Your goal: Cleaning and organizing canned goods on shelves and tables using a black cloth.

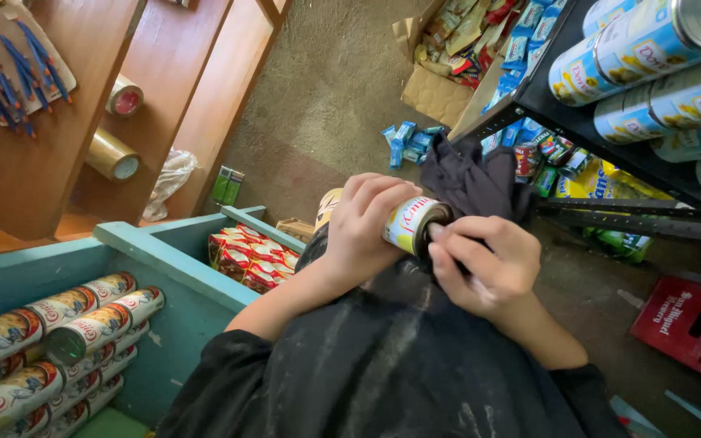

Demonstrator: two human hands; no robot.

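Dark, dusty clothing [391,365] is being worn just beneath the grip. A can [403,223] is being clasped sideways by the left hand [363,223], fingers wrapped around it, while a dark cloth [472,182] is being pinched against its end by the right hand [484,268].

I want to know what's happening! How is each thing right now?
Yellow-labelled metal can: lying sideways, gripped by left hand.
Dark cloth: bunched in right hand at the can's end.
Red-labelled cans: stacked sideways on teal shelf.
Red plastic crate: on floor.
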